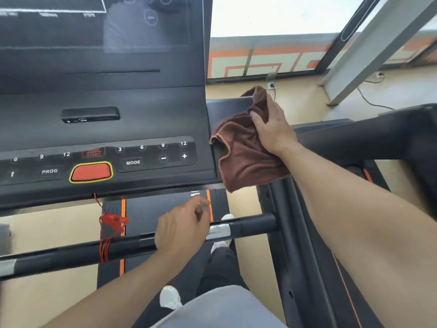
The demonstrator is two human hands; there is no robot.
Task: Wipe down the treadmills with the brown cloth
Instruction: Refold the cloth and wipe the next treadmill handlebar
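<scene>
The treadmill console (101, 124) fills the upper left, black, with a dark screen, numbered keys and a red stop button (91, 172). My right hand (272, 125) grips the brown cloth (246, 155) against the console's right side arm, and the cloth hangs down over its edge. My left hand (182, 227) rests over the black front handlebar (71, 253), fingers loosely curled, holding nothing. The belt (165, 209) with orange stripes shows below the console.
A red safety clip and cord (111, 227) hang from the console and wrap round the handlebar. A second treadmill's black frame (390, 138) stands close on the right. A window, a wall socket (272, 85) and a cable lie beyond. My white shoes stand on the belt.
</scene>
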